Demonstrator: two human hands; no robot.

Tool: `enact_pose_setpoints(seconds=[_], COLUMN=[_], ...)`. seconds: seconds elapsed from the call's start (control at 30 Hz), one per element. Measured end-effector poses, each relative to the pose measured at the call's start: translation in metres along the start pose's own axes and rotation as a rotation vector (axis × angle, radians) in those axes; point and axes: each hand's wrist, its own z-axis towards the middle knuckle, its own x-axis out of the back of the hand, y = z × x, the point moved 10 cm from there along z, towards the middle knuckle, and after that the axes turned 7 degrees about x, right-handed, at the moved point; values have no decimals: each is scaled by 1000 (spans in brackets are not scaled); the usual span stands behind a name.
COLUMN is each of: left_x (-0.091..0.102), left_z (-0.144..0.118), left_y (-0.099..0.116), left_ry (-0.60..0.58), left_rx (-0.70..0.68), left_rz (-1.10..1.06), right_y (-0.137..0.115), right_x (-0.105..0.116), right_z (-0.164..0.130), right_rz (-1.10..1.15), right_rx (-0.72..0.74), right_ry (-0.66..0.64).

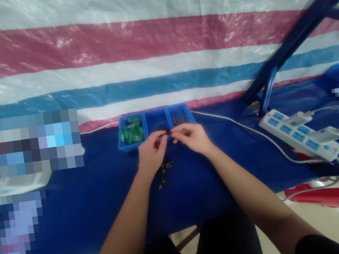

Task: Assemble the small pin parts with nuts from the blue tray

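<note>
Small dark part (pixel 168 132), pinched between the fingertips of both hands, sits just in front of the blue tray (pixel 157 138), over its middle compartment; it is too small to tell what it is. Behind the tray hangs a striped tarp (pixel 145 46) in white, red and blue, the largest thing in view. Under the tray spreads a dark blue table cover (pixel 82 206). Right of the tray a blue metal frame (pixel 295 37) slants upward, and below it lies a white power strip (pixel 300 136) with plugs in it, its white cable (pixel 238 125) running back toward the tray. The tray has three compartments: green pieces (pixel 131 131) in the left one, small dark pieces (pixel 180 120) in the right one. The left hand (pixel 151 151) and right hand (pixel 192 137) meet just in front of the tray, fingers narrowed onto the part. Nearer than the tray, beneath the left hand, lies a scatter of tiny loose parts (pixel 164 172).
</note>
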Motion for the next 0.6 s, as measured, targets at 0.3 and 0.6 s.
enact_pose_setpoints(seconds=[0.3,0.6], left_x=[0,1], left_z=[0,0], left_y=[-1,2], left_ry=[-2,13], left_rx=[16,1], left_rz=[21,8], right_y=[-3,-3], right_x=[1,2], right_z=[0,1], right_rz=[0,-10], right_rx=[4,12], right_ry=[14,28])
